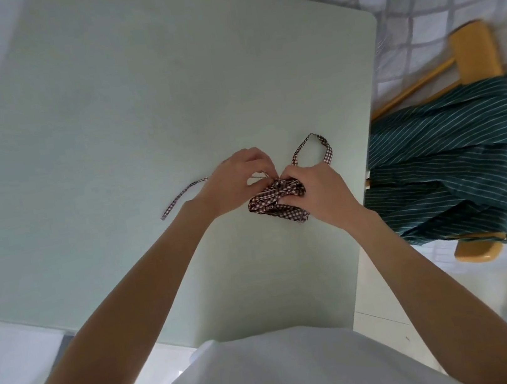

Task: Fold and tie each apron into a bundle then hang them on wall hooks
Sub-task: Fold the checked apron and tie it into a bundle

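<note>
1. The checked apron bundle [276,201] is sat on the bench [134,111], near its right edge.
2. It's gripped by the right hand [318,192].
3. A strap by the bundle is pinched, probably, by the left hand [237,178].
4. A striped apron [448,162] is draped on the chair [474,50] right of the bundle.

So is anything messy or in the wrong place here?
Only the dark green striped apron: it lies crumpled in a heap over the yellow wooden chair beside the pale green table, neither folded nor tied.

Both hands — left hand [233,180], right hand [313,192] — curled, fingertips pinching
</note>
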